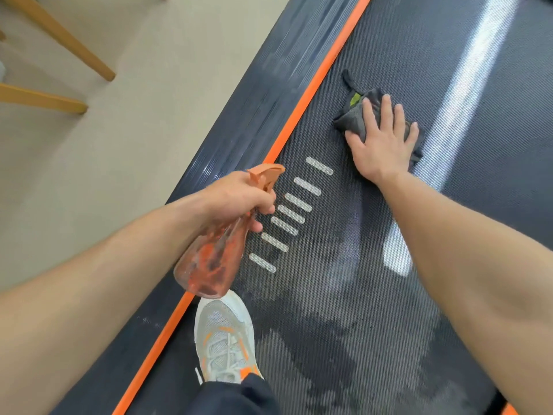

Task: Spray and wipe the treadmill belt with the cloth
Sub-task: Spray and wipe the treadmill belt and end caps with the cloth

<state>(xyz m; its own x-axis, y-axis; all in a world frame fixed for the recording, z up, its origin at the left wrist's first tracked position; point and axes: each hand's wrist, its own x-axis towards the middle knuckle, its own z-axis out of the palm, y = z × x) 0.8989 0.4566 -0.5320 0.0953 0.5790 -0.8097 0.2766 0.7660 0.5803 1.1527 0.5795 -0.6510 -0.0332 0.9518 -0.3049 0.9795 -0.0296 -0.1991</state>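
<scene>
Partly done, by look of it. Right hand (pixel 381 139) flat, pressing cloth (pixel 357 118) onto belt (pixel 389 55), mid-width. Left hand (pixel 239 196) gripping bottle (pixel 212 262) above orange strip (pixel 302 115). Wet patches on near belt, possibly glare; far belt dry, unwiped.

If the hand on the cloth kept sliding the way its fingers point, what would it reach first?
Probably only more bare treadmill belt. The right hand presses the cloth, and nothing else shows ahead.

Right hand (pixel 381 142) flat, fingers spread (palm down); left hand (pixel 239 196) fisted, both forearms outstretched.
</scene>
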